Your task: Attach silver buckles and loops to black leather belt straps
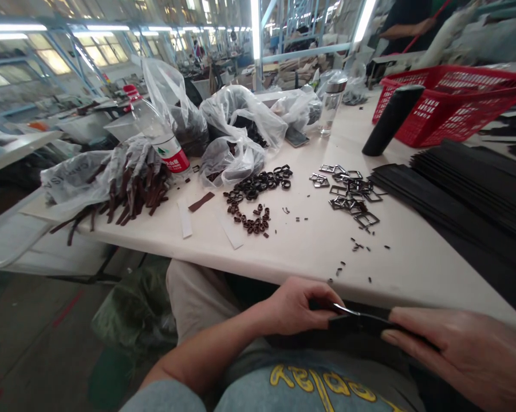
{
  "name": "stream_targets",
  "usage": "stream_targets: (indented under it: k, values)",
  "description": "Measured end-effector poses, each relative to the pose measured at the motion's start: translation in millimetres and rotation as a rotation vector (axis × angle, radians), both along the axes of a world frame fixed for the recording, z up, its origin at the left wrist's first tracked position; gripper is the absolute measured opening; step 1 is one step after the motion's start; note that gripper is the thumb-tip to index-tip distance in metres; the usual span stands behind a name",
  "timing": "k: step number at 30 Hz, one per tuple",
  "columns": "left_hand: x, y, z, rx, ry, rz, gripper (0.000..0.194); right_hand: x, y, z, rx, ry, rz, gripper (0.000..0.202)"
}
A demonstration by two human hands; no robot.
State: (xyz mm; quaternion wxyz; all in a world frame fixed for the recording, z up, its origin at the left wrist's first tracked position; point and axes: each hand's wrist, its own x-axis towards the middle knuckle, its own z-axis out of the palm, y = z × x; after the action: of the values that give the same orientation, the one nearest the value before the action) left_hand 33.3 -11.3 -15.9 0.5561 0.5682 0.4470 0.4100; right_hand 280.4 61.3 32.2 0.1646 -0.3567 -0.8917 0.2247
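Observation:
In the head view, my left hand is closed in a pinch at the table's front edge. Its thumb and fingers grip one end of a black strap, where a thin shiny metal piece shows, perhaps the edge of a buckle. My right hand pinches the same strap further to the right between thumb and fingers. Just beyond the hands, small dark metal bits are scattered on the table. A pile of rectangular metal buckles sits behind them.
Black strips are stacked at right, near a red basket and a black cylinder. Dark loops lie mid-table. Brown strips, a plastic bottle, clear bags and a glass jar stand further back.

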Motion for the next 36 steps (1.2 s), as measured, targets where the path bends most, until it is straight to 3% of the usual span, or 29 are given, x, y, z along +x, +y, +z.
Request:
stream_targets:
  k: [3, 6, 9, 12, 14, 16, 18, 22, 26, 31, 36]
  values:
    - [3.8, 2.9, 1.7, 0.230, 0.160, -0.167, 0.020, -1.0, 5.4, 15.7, 0.153, -0.165, 0.240, 0.025]
    - [8.3, 6.6, 6.8, 0.335, 0.227, -0.204, 0.020, -17.0, 11.2, 39.2, 0.212, -0.183, 0.386, 0.024]
    - [9.1, 11.4, 11.3, 0.297, 0.186, -0.086, 0.017, -43.4, 21.6, 63.6, 0.286, -0.160, 0.451, 0.027]
    - [7.3, 16.5, 12.0, 0.163, -0.004, 0.118, 0.015, -64.3, 35.6, 74.4, 0.291, 0.002, 0.373, 0.022]
    - [6.2, 18.8, 10.6, 0.033, -0.173, 0.246, 0.019, -68.9, 42.2, 67.9, 0.292, 0.131, 0.226, 0.022]
    - [5.2, 20.0, 8.7, -0.069, -0.280, 0.348, 0.022, -67.5, 43.3, 50.6, 0.268, 0.212, 0.026, 0.025]
    - [4.5, 20.6, 6.6, -0.118, -0.308, 0.419, 0.022, -64.4, 38.7, 27.5, 0.120, 0.244, -0.078, 0.025]
    - [5.4, 21.6, 1.2, -0.151, -0.336, 0.451, 0.020, -65.2, 24.2, -11.1, -0.322, 0.285, 0.095, 0.032]
    - [11.3, 21.3, -2.6, -0.150, -0.371, 0.429, 0.021, -73.1, 17.4, -27.8, -0.607, 0.424, 0.182, 0.044]
    - [21.0, 20.6, -3.3, -0.194, -0.409, 0.401, 0.026, -85.6, 8.9, -41.6, -1.001, 0.720, -0.060, 0.053]
    - [29.8, 23.1, -5.6, -0.221, -0.468, 0.420, 0.030, -90.3, 0.6, -48.1, -1.043, 0.864, -0.137, 0.055]
